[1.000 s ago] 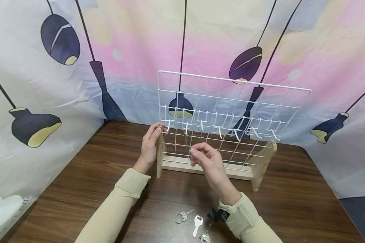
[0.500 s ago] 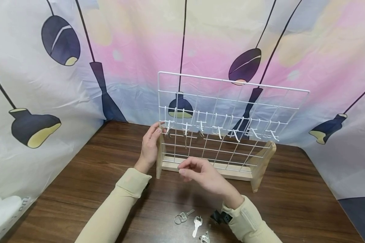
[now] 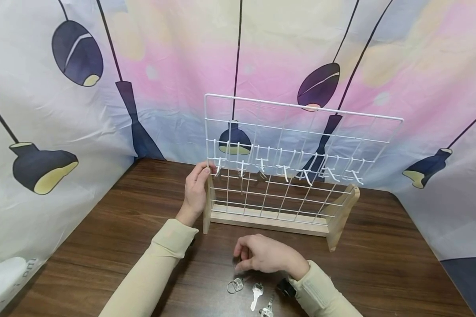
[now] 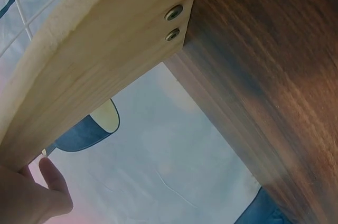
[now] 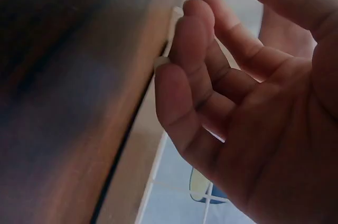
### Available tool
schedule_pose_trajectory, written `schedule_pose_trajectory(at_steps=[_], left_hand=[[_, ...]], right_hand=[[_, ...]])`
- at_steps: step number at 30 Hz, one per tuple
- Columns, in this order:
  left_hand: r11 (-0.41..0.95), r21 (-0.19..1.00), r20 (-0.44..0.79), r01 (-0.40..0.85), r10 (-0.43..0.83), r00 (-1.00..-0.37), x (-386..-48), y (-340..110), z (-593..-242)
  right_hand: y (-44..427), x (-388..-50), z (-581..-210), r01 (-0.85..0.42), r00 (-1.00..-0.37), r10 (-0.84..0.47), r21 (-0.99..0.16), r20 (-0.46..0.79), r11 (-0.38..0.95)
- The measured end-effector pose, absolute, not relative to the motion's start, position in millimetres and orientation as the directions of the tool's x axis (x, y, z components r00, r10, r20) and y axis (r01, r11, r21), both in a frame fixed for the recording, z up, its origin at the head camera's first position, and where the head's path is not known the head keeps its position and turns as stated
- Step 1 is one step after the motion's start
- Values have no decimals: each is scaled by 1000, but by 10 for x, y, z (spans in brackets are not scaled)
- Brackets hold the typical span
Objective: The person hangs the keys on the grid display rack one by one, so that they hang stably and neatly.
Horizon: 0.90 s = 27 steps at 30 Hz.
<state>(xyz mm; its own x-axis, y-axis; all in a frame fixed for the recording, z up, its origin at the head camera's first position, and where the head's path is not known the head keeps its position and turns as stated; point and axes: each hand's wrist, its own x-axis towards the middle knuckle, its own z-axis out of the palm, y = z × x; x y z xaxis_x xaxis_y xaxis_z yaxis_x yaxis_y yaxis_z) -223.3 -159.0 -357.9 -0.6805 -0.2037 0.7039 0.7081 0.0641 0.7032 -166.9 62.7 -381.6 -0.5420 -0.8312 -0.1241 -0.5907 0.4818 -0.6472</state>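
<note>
A white wire rack (image 3: 301, 105) with a row of hooks stands between wooden side panels (image 3: 343, 211). My left hand (image 3: 195, 189) grips the top of its left panel; in the left wrist view that panel (image 4: 79, 60) shows close up beside the hand (image 4: 37, 197). Keys hang from the three leftmost hooks, one of them a key (image 3: 241, 182). Above the table, in front of the rack, my right hand (image 3: 267, 255) holds nothing, its fingers loosely bent; in the right wrist view the palm (image 5: 264, 118) is bare. Just below it lies a key with a ring (image 3: 235, 285).
Near the front edge of the view, another key (image 3: 256, 296) and a further one (image 3: 267, 311) lie on the brown wooden table (image 3: 143, 211). Patterned cloth (image 3: 174, 66) hangs behind and at the sides. A white object (image 3: 4, 281) is at the lower left.
My right hand has come down from in front of the rack to just above the loose keys. The key on the third hook has swung slightly. My left hand has stayed on the panel.
</note>
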Motion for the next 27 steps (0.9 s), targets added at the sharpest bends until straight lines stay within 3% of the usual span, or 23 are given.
schedule_pose_trajectory(at_steps=[7,27], left_hand=[[67,707,700,704,-209,-683,-2253,-1591,-3584],[62,708,696,703,-233,-680,-2273,-1560,-3586]], right_hand=[[586,-1593,-3908,-648,-548,-813,-514,-197,562],[566,-1505,-3908,-665,-537,-808,-469,-241,582]])
